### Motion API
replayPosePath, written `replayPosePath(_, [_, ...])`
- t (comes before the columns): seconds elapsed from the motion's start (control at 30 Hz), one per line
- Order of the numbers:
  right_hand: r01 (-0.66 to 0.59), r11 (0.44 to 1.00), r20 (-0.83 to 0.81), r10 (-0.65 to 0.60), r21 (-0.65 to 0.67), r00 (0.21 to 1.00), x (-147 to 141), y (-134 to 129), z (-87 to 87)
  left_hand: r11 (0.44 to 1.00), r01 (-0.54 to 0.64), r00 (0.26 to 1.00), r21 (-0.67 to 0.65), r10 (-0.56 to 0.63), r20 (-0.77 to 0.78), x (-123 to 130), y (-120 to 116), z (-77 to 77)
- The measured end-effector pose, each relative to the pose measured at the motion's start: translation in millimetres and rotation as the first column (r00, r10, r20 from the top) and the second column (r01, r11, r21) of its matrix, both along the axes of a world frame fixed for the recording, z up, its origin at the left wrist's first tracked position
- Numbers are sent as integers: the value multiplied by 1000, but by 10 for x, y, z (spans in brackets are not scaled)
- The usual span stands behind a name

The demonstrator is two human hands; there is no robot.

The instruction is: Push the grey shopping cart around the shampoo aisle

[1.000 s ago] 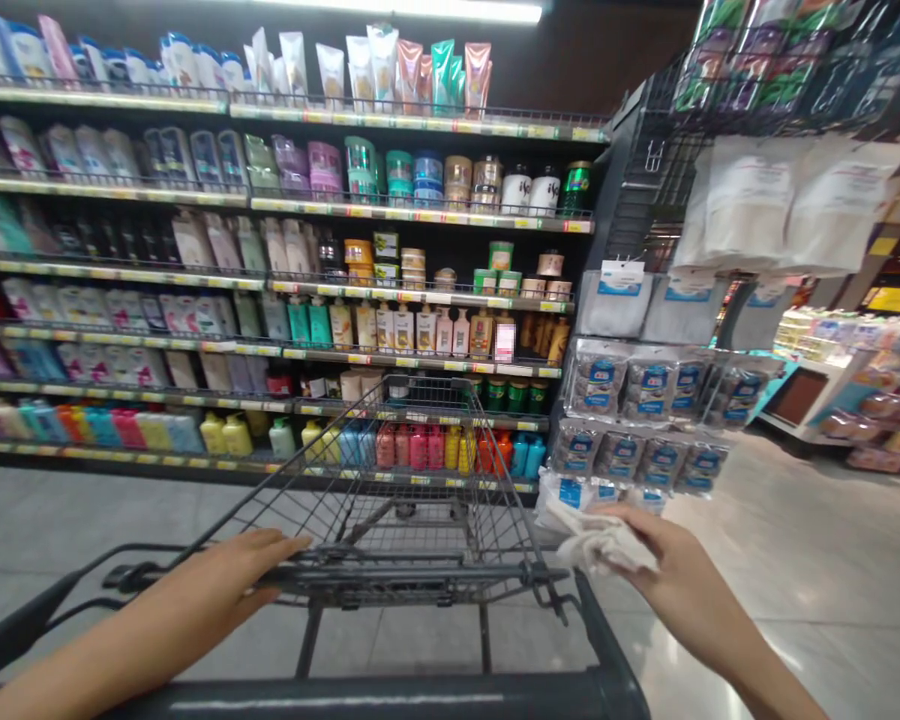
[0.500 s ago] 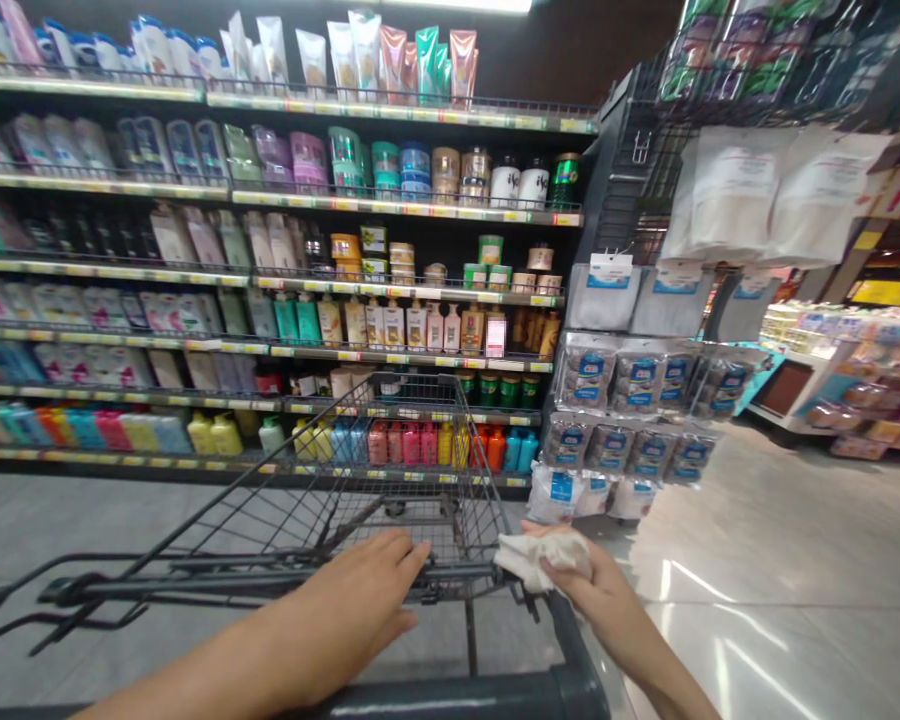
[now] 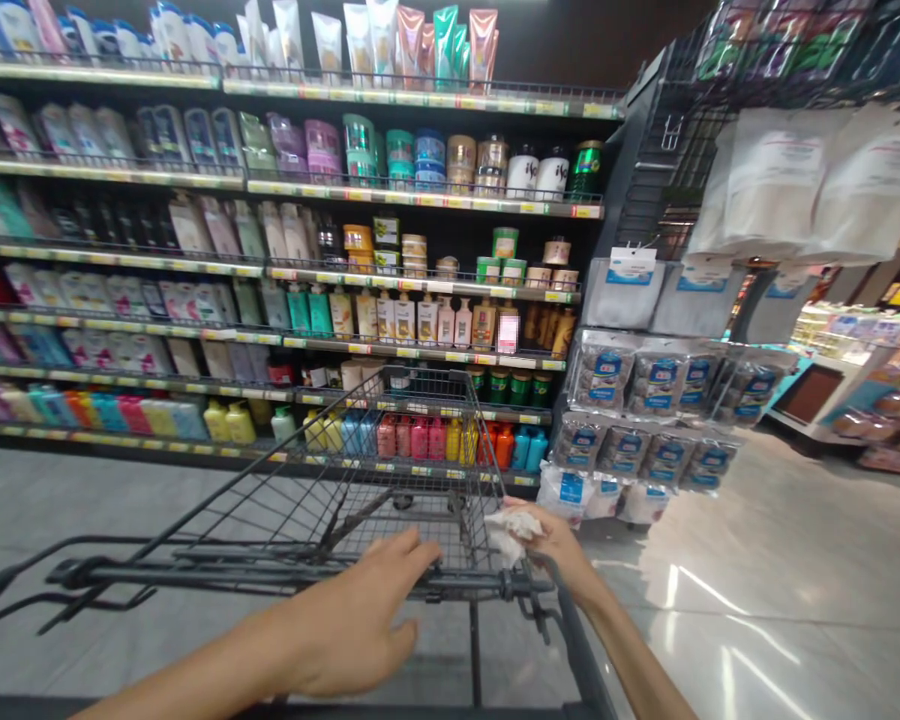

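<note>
My right hand [image 3: 559, 550] grips a crumpled white cloth or tissue [image 3: 515, 530] at the right side of a dark wire shopping cart [image 3: 214, 503]. The cloth is by the right end of the cart's crossbar [image 3: 487, 578]; whether it touches the wire I cannot tell. My left hand [image 3: 364, 615] is palm down over the middle of that crossbar, fingers stretched forward and thumb apart, with nothing held. Its fingertips overlap the bar in view, so contact is unclear. No goods show inside the basket.
Shelves [image 3: 420, 350] of bottles, jars and tubes stand beyond the cart's far end. To the right, packets [image 3: 607, 375] and bagged white items [image 3: 772, 180] hang on a rack. A grey tiled floor [image 3: 795, 560] stretches to the right, with another display [image 3: 877, 380] farther back.
My right hand has moved slightly left and forward with the white cloth, from over the crossbar's end toward the basket's side. My left hand stays over the bar. The view has shifted slightly.
</note>
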State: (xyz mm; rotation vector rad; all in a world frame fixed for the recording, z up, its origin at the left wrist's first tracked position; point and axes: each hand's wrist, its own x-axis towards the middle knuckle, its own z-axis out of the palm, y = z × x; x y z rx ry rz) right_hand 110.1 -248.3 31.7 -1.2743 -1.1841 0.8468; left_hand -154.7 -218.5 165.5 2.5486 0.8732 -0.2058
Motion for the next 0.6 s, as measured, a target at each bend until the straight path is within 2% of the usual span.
replayPosePath(0.17, [-38, 990, 205, 9, 138, 979, 47, 371, -60, 1000, 11, 1000, -9, -11, -13, -21, -17, 40])
replayPosePath(0.33, [-18, 989, 262, -21, 148, 965, 121, 714, -97, 999, -45, 997, 0, 45, 65, -33, 35, -124])
replayPosePath(0.47, [-20, 990, 249, -15, 140, 968, 91, 745, -112, 997, -64, 985, 53, 54, 164, 23, 131, -271])
replayPosePath(0.6, [-26, 991, 232, -5, 131, 973, 51, 590, -158, 998, -2, 984, 66, -10, 180, 47, 231, -331])
